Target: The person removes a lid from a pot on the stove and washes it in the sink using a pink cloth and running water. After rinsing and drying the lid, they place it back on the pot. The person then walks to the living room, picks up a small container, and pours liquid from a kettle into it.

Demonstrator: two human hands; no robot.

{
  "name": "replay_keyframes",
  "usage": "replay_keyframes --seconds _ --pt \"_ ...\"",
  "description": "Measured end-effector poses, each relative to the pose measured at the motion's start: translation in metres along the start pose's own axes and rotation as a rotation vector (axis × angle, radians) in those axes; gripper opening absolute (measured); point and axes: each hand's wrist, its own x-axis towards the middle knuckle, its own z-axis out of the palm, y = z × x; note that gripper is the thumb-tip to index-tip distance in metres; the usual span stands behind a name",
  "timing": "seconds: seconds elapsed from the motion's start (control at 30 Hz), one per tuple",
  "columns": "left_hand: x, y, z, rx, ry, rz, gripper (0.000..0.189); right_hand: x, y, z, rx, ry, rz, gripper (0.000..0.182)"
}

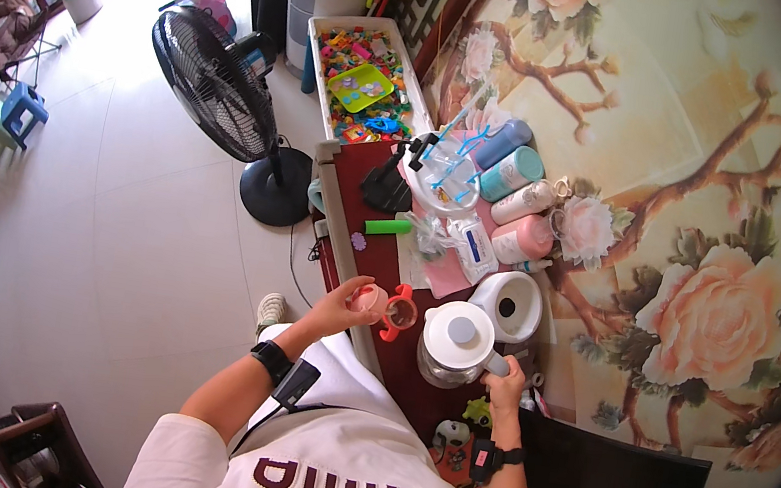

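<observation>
My right hand (505, 390) grips the grey handle of a glass electric kettle (444, 343) with a white lid. The kettle is over the dark red cabinet top (399, 366), beside its round white base (530, 314); whether it is lifted or resting I cannot tell. Between the fingers of my left hand (335, 311) is a pink cup lid (370, 301). Just right of the lid stands a child's cup (403, 312) with two orange-red handles, its top uncovered. The kettle's spout faces towards this cup, a short gap apart.
Bottles (514, 175), a wipes pack (473, 245), a white drying rack (448, 184) and a black stand (390, 187) occupy the cabinet's far part. A green block (388, 227) lies near its left edge. A black fan (221, 86) stands on the floor by a toy-filled tub (320, 108).
</observation>
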Motion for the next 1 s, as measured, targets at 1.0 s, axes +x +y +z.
replay_keyframes --seconds 1.0 --pt "-0.008 -0.048 -0.013 -0.17 -0.021 0.022 0.076 0.003 -0.029 0.026 -0.519 -0.041 -0.121 0.015"
